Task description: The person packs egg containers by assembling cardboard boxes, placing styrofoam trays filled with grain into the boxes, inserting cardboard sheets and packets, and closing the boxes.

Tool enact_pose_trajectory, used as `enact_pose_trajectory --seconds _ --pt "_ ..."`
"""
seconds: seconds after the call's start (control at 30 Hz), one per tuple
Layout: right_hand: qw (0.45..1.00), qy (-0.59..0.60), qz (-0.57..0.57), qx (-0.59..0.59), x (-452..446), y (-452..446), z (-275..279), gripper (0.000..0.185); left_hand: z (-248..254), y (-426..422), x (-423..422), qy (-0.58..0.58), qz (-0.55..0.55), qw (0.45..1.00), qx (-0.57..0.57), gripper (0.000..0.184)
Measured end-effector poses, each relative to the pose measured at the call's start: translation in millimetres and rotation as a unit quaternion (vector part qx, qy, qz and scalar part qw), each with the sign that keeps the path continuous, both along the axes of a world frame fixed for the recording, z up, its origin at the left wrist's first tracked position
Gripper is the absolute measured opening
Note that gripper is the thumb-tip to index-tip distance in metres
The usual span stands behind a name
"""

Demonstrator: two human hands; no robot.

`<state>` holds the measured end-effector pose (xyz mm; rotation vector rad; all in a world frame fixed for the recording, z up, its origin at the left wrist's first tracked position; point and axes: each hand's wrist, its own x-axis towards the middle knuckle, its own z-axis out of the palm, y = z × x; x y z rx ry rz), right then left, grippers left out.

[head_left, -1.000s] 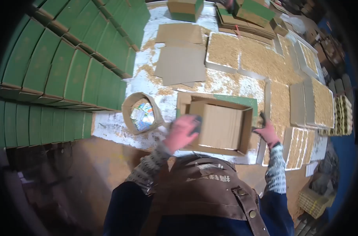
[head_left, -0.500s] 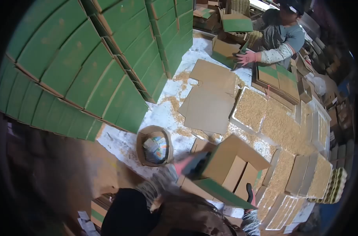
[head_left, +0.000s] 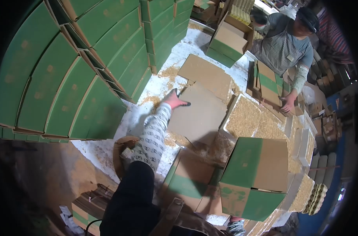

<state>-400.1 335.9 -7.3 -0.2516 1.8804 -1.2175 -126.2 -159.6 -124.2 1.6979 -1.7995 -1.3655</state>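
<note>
Granules [head_left: 246, 115] fill a tray [head_left: 231, 112]; left grip [head_left: 174, 100] splayed; box [head_left: 254, 177] obscures right grip [head_left: 236, 219], state unclear.

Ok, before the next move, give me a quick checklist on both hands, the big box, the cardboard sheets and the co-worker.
1. Left hand at the cardboard sheets: ok, thumb and fingers spread by their left edge; contact is unclear.
2. Sheets lying flat on the table: ok.
3. Right hand gripping the green-and-brown box: cannot tell, only a sliver shows below it.
4. Box opening visible for a look inside: not ok, only outer faces show.
5. Co-worker's nearer hand clear of the sheets: ok, it is at the flattened cartons.
</note>
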Motion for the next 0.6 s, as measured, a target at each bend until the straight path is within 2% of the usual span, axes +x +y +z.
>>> enact_pose_trajectory --seconds 0.07,0.13,0.2,0.23,0.27,0.33,0.4,0.47,0.53,0.6 --pt "1.000 0.008 0.001 0.000 1 -5 0 0.045 29 -7 10 0.152 -0.166 0.962 0.156 0.095" --pt "1.000 0.018 0.008 -0.002 0 -9 3 0.046 100 21 9 0.101 -0.133 0.983 0.081 0.077" --pt "0.999 0.033 0.013 -0.009 0 -12 6 0.047 97 16 6 0.133 -0.095 0.985 0.046 0.074" --pt "0.999 0.043 0.017 -0.013 0 -14 9 0.047 140 30 13 0.247 -0.078 0.962 0.083 0.069" --pt "0.998 0.056 0.022 -0.021 0 -17 12 0.047 147 34 16 0.363 -0.016 0.922 0.133 0.062" --pt "0.994 0.096 0.040 -0.039 1 -28 21 0.048 176 65 5 0.506 0.099 0.841 0.162 0.052" --pt "0.982 0.165 0.072 -0.056 4 -44 39 0.049 170 96 -39 0.397 0.178 0.894 0.103 0.048" --pt "0.953 0.262 0.123 -0.088 12 -71 60 0.050 96 120 -101 0.371 0.063 0.924 0.064 0.060" --pt "0.905 0.362 0.183 -0.125 23 -106 76 0.051 50 182 -128 0.320 -0.086 0.943 -0.008 0.061" --pt "0.847 0.440 0.249 -0.164 39 -150 76 0.052 21 208 -114 0.269 -0.093 0.956 -0.064 0.063"
